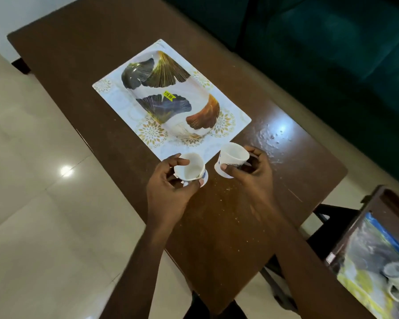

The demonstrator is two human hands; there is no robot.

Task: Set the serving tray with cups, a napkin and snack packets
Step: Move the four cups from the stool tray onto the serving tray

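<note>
1. Two white paper cups are held just above the surface, near the tray's near edge: the left cup (190, 168) in the left hand (168, 189), the right cup (232, 161) in the right hand (251, 173).
2. The left hand is closed around its cup, thumb on the far rim, fingers under the near side; a second cup base seems to peek out beneath, so this may be a nested pair, though I cannot tell for sure.
3. The right hand grips its cup by the wall, thumb in front, fingers wrapped behind; the cup tilts toward the tray.
4. These cups look light and thin-walled; the left rim already looks squeezed out of round. I judge a gentle hold low on the wall, where the base stiffens it, is best, as a hard pinch near the rim would crush it.
5. The tray (189, 93), patterned with leaf shapes and bearing a yellow sticker (168, 96), lies empty on a placemat (115, 97) farther along the brown surface (217, 226).
6. No napkin or snack packets are visible; the task seems barely started.
</note>
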